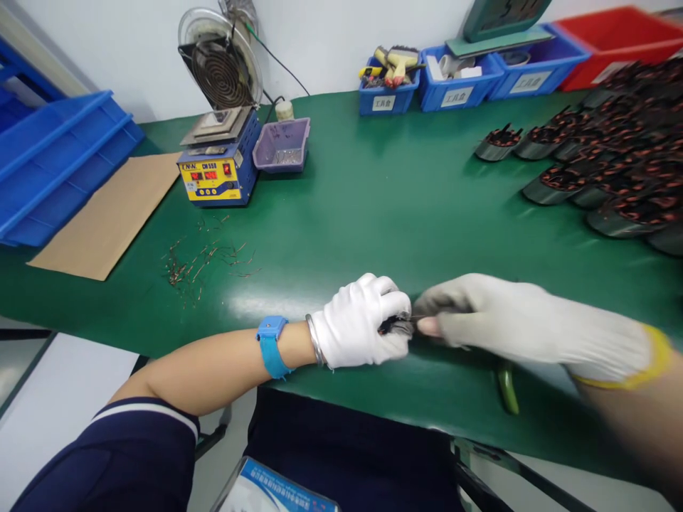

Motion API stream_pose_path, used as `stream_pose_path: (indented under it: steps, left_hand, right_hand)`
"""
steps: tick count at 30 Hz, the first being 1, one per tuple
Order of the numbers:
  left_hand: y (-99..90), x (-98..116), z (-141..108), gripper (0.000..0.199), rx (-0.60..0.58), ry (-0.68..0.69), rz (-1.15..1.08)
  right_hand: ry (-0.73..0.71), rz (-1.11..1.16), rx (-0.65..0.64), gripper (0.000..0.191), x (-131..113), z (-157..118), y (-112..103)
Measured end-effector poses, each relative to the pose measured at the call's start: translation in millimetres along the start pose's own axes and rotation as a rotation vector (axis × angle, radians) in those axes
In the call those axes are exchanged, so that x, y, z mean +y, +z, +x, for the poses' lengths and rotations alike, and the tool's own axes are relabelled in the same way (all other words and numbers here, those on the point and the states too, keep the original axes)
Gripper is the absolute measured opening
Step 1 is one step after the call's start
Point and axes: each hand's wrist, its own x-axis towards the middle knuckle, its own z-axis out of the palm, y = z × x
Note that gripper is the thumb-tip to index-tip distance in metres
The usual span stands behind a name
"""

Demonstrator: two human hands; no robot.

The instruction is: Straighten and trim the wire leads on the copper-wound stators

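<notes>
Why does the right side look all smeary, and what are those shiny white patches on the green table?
Head view: the right hand and the wound coils are motion-blurred; the left hand is sharper. Lamp glare makes pale patches on the green mat. Edges bend from the wide lens.

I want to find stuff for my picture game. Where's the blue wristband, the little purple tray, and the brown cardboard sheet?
blue wristband point(272, 344), head view, on the strap around the left wrist.
little purple plastic tray point(281, 134), head view, on its near wall.
flat brown cardboard sheet point(109, 214), head view, on its bare middle.
</notes>
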Motion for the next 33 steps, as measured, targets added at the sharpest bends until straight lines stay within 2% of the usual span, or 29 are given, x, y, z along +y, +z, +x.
stream_pose_path:
  steps: [2,3,6,12,16,21,25,27,30,31,33]
  left_hand:
    - [-0.3,0,0,0.014,-0.001,-0.014,-0.002]
    - [-0.3,0,0,0.014,-0.002,-0.021,-0.007]
    - [0.6,0,1,0.014,0.001,-0.034,-0.018]
    - [3.9,0,0,0.018,0.05,-0.043,-0.046]
    - [-1.3,3,-3,0.021,0.059,-0.075,-0.092]
    - [-5.1,10,-11,0.05,0.113,-0.071,-0.246]
    - [-0.9,9,-12,0.082,0.201,-0.133,-0.37]
    - [-4.8,1,-10,0.081,0.189,-0.188,-0.467]
    - [-22.3,-15,-4,0.064,0.159,-0.307,-0.675]
    - [-29.4,-20,-2,0.06,0.122,-0.347,-0.743]
    - [-41.0,-26,0,0.058,-0.078,-0.427,-0.881]
  right_hand:
    - [0.042,0.127,-0.152,0.051,-6,6,10]
    - [0.063,0.202,-0.18,0.052,-8,8,15]
    - [0.078,0.351,-0.159,0.048,-9,8,25]
    - [0.086,0.45,-0.188,0.047,-4,8,26]
    - [0.071,0.473,-0.179,0.048,-3,10,28]
    - [0.087,0.39,-0.079,0.048,1,8,36]
    - [0.002,0.184,0.042,0.046,0,4,41]
    - [-0.037,0.078,0.09,0.043,-2,1,40]
    - [-0.104,0.061,0.136,0.041,-5,-5,36]
    - [-0.139,0.074,0.151,0.041,-7,-7,34]
    - [-0.215,0.094,0.189,0.044,-10,-12,31]
